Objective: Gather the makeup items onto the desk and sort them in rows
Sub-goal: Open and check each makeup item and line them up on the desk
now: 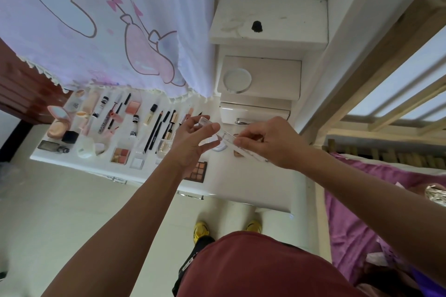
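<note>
Both hands hold a clear, see-through plastic case [225,137] in the air above the white desk [253,183]. My left hand [193,138] grips its left part and my right hand [268,141] pinches the long clear edge at the right. Whether it is one piece or two I cannot tell. On the desk's left half lie several makeup items in rows: black pencils [154,131], a pink blush [132,106], a powder compact [58,120], small palettes [120,155]. An eyeshadow palette [199,171] shows below my left wrist.
A printed lilac cloth [101,21] hangs over the desk's far side. White shelves with a round lid [237,79] and a black knob [256,26] stand behind the desk. A wooden bed frame [376,75] and purple bedding [357,219] lie to the right.
</note>
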The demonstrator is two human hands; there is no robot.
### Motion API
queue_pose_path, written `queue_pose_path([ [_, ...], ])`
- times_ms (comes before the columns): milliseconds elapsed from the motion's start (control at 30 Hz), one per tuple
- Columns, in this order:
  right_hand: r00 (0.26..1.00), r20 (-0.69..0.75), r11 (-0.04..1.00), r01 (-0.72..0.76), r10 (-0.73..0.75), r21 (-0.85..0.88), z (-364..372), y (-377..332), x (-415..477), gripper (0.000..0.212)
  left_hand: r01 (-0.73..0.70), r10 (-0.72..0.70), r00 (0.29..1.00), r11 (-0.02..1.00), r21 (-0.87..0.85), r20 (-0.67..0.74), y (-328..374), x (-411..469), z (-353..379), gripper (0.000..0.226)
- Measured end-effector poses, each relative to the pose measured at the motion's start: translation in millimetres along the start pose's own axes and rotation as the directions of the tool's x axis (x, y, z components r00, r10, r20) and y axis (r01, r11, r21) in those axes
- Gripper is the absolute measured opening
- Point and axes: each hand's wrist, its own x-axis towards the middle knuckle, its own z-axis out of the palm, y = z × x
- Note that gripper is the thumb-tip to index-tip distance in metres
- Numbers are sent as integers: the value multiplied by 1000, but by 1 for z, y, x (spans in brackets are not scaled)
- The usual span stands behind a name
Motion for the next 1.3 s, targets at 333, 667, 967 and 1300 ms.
queue_pose_path([
  [333,979,105,919,201,-175,-339,4,9,8,58,14,-13,999,1000,17,-42,-10,2,1,79],
  [667,943,-23,808,272,-332,-523,15,0,11,32,-10,11,998,1000,22,-66,-11,8,1,84],
  [967,969,-74,815,157,-237,-557,9,15,7,44,-3,2,998,1000,-14,-57,-16,5,-1,78],
  [1300,973,-126,863,110,-195,-493,15,57,1,48,168,-166,985,984,-56,51,-31,-1,-14,79],
])
